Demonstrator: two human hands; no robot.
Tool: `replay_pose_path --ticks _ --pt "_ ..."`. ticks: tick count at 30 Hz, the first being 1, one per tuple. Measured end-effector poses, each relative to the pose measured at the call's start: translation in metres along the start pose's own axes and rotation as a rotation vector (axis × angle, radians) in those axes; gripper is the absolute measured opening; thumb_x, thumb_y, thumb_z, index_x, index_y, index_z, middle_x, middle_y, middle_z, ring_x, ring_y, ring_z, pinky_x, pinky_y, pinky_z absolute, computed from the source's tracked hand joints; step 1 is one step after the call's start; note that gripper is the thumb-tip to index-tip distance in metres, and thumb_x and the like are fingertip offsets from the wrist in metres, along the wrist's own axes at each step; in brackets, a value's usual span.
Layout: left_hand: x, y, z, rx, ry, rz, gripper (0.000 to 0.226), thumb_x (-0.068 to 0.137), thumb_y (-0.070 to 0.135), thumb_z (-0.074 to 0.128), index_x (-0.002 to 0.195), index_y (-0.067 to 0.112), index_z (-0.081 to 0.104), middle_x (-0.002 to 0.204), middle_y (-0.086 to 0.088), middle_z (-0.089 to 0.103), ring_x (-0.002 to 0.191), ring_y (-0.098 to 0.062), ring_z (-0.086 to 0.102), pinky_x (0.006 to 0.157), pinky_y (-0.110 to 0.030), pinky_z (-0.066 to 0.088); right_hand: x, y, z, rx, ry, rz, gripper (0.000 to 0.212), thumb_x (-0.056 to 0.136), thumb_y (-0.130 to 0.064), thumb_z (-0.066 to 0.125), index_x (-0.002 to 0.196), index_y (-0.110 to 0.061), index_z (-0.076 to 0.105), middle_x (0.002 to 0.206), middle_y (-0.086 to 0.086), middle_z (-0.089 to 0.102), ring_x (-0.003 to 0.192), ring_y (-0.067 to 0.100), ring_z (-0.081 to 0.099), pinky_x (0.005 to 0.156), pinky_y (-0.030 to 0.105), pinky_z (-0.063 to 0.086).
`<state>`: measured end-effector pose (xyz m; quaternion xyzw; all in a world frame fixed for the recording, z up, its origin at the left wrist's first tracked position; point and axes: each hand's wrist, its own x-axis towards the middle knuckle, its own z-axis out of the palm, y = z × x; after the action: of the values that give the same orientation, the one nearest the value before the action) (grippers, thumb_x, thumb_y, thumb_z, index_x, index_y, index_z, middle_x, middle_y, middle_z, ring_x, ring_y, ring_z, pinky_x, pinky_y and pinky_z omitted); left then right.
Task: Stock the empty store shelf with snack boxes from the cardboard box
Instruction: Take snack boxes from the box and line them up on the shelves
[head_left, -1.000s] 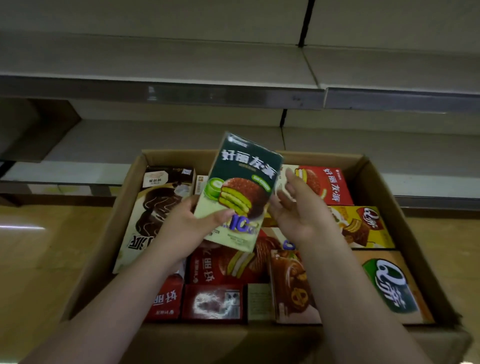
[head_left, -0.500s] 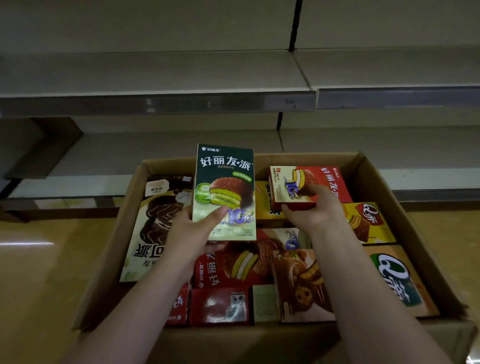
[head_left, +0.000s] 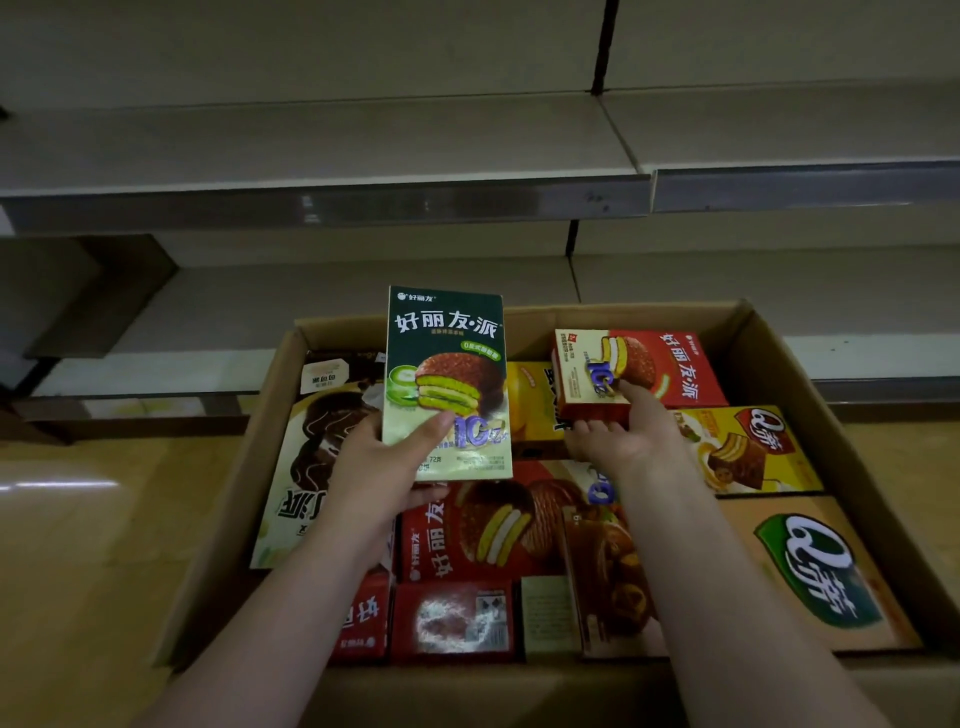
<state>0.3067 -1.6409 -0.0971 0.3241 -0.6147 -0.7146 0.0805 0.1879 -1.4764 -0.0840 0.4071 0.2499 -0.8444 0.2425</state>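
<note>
- Against the frame half a second back, little has shifted: my left hand (head_left: 382, 467) keeps the green snack box (head_left: 445, 382) upright above the cardboard box (head_left: 810, 415), its printed face toward me. The thumb lies across the lower front and the fingers are curled behind it.
- My right hand (head_left: 631, 441) was already on the red snack box (head_left: 636, 369) then, and it is there now. The thumb presses the box's near end and the fingers curl under its lower edge; that end looks raised off the packs below.
- A second back, that right hand was open beside the green box, holding nothing.
- The carton is packed with flat-lying packs: a brown-and-cream box (head_left: 322, 447) along the left wall, yellow boxes (head_left: 748, 452) on the right, and more red boxes (head_left: 488, 525) under my wrists.
- The carton sits on a glossy tan floor (head_left: 104, 545).
- Beyond it run two grey store shelves (head_left: 337, 140), one above the other, each with a metal price strip along its front edge and a dark upright seam dividing the sections.
</note>
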Motion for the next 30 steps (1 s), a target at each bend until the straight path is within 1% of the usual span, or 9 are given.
replay_pose_path --ticks 4,7,11,13,15,17,21,26,30 --pt "0.002 -0.002 -0.003 0.032 0.007 0.002 0.025 0.079 0.029 0.076 0.102 0.024 0.066 0.099 0.0 0.074 0.088 -0.017 0.072 0.063 -0.032 0.059 0.012 -0.004 -0.005 0.004 -0.018 0.005 0.027 0.092 -0.024 0.064 0.111 -0.007 0.055 0.095 0.01 0.061 0.108 0.023 0.058 0.103 0.036 0.039" --pt "0.005 -0.001 -0.006 0.014 0.023 -0.003 0.03 0.079 0.029 0.076 0.106 0.021 0.065 0.102 -0.003 0.073 0.089 -0.02 0.071 0.06 -0.031 0.058 0.008 -0.004 -0.002 0.006 -0.055 -0.005 0.035 0.091 -0.024 0.065 0.119 -0.007 0.053 0.105 0.01 0.063 0.106 0.023 0.06 0.103 0.034 0.044" --pt "0.007 0.007 -0.004 -0.26 0.084 -0.058 0.027 0.08 0.029 0.073 0.104 0.019 0.063 0.092 -0.004 0.075 0.077 -0.018 0.072 0.051 -0.026 0.056 -0.016 -0.006 0.012 0.084 -0.191 0.007 0.038 0.09 -0.021 0.066 0.12 -0.002 0.051 0.114 0.014 0.06 0.105 0.025 0.059 0.097 0.032 0.046" --pt "0.008 0.012 -0.003 -0.405 0.11 -0.042 0.025 0.08 0.032 0.071 0.101 0.022 0.064 0.089 0.0 0.076 0.074 -0.014 0.072 0.05 -0.026 0.054 -0.03 -0.007 0.02 -0.016 -0.301 -0.006 0.032 0.091 -0.024 0.063 0.115 -0.003 0.056 0.113 0.01 0.064 0.104 0.021 0.06 0.096 0.026 0.044" --pt "0.007 0.016 -0.003 -0.485 0.15 -0.004 0.02 0.083 0.032 0.07 0.101 0.024 0.063 0.089 0.004 0.075 0.076 -0.014 0.071 0.052 -0.025 0.053 -0.035 -0.007 0.023 -0.246 -0.368 -0.093 0.024 0.093 -0.028 0.059 0.109 -0.011 0.062 0.108 0.002 0.068 0.097 0.015 0.061 0.085 0.022 0.042" --pt "0.007 0.017 -0.003 -0.512 0.179 0.031 0.017 0.085 0.031 0.069 0.1 0.024 0.063 0.087 0.004 0.075 0.073 -0.013 0.071 0.053 -0.025 0.051 -0.035 -0.01 0.025 -0.474 -0.343 -0.292 0.017 0.095 -0.025 0.057 0.105 -0.014 0.065 0.099 0.0 0.072 0.089 0.015 0.065 0.079 0.028 0.046" --pt "0.005 0.017 -0.002 -0.472 0.139 0.081 0.023 0.083 0.033 0.069 0.103 0.024 0.064 0.093 0.0 0.075 0.076 -0.017 0.07 0.055 -0.027 0.052 -0.039 -0.016 0.02 -0.738 -0.228 -0.689 0.027 0.096 -0.03 0.057 0.118 -0.017 0.066 0.083 -0.002 0.076 0.079 0.017 0.072 0.078 0.037 0.056" --pt "0.008 0.015 0.005 -0.318 0.055 0.114 0.046 0.067 0.036 0.072 0.109 0.019 0.064 0.1 -0.006 0.074 0.083 -0.02 0.07 0.054 -0.027 0.053 -0.033 -0.008 0.01 -0.825 -0.363 -0.756 0.017 0.095 -0.031 0.058 0.108 -0.033 0.068 0.098 0.002 0.076 0.092 0.02 0.072 0.085 0.045 0.057" --pt "0.004 0.015 0.006 -0.301 0.072 0.106 0.041 0.066 0.038 0.072 0.104 0.023 0.065 0.101 -0.004 0.074 0.089 -0.022 0.07 0.056 -0.029 0.051 -0.033 0.004 0.006 -0.762 -0.352 -0.739 0.017 0.095 -0.031 0.058 0.109 -0.034 0.068 0.099 0.001 0.075 0.092 0.02 0.072 0.078 0.041 0.058"
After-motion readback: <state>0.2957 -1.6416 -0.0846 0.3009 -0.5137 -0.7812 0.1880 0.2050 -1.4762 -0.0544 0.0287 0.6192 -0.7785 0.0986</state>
